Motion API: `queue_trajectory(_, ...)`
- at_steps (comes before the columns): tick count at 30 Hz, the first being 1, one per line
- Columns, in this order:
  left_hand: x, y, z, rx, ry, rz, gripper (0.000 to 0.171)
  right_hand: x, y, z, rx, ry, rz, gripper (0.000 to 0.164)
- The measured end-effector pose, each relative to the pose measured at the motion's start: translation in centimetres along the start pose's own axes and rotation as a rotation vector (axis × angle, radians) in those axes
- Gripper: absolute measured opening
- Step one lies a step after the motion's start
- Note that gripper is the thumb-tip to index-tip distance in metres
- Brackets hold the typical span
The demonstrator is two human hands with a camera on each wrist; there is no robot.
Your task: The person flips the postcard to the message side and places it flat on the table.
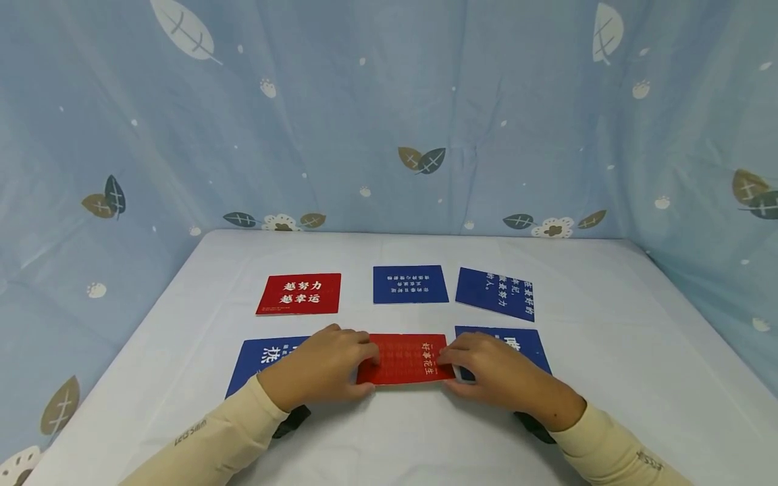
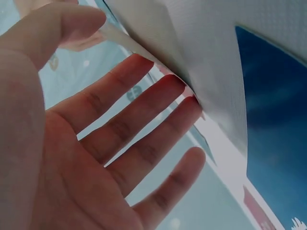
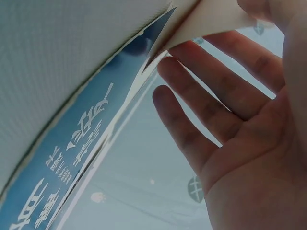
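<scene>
A red card with pale printed characters lies in front of me, its near edge slightly raised off the white table. My left hand grips its left end, fingers over the top and thumb at the near edge. At the other end, my right hand holds it the same way. The left wrist view shows the fingertips against the card's edge. In the right wrist view, the pale underside of the card curves up beside the fingers. Each forearm partly covers a blue card.
Beside my left hand lies a blue card, and another blue card sits beyond my right hand. Farther back are a red card, a blue card and a tilted blue card. A patterned blue curtain surrounds the table.
</scene>
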State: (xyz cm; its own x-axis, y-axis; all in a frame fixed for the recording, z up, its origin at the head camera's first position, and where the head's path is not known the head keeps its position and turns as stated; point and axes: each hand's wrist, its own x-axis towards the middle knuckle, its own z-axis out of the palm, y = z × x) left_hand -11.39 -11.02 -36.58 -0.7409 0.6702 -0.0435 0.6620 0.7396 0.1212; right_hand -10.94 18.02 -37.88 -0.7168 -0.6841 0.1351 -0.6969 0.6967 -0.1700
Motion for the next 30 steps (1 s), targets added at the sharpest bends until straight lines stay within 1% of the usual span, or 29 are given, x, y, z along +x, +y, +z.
queue_trajectory(7, 0.0, -0.1, -0.1, -0.015, 0.018, -0.011, 0.035, 0.0, 0.0, 0.0, -0.001, 0.077, -0.023, 0.019)
queue_trajectory(10, -0.1, -0.1, -0.3, -0.025, 0.03, -0.009, 0.03, 0.0, -0.1, 0.0, 0.006, 0.091, -0.018, 0.018)
queue_trajectory(14, 0.0, -0.3, -0.5, -0.016, 0.08, 0.028, 0.02, -0.1, -0.3, 0.0, 0.005, 0.086, 0.002, 0.02)
queue_trajectory(18, 0.1, -0.4, -0.8, 0.016, 0.118, 0.062, 0.017, -0.2, -0.3, -0.2, -0.004, 0.088, 0.013, 0.027)
queue_trajectory(25, 0.5, -0.3, -1.1, 0.023, 0.123, 0.079, 0.013, -0.3, -0.3, -0.7, -0.009, 0.095, 0.015, 0.034)
queue_trajectory(30, 0.1, -0.3, -1.2, 0.031, 0.12, 0.073, 0.014, -0.2, -0.4, -0.5, 0.004, 0.092, 0.003, 0.033)
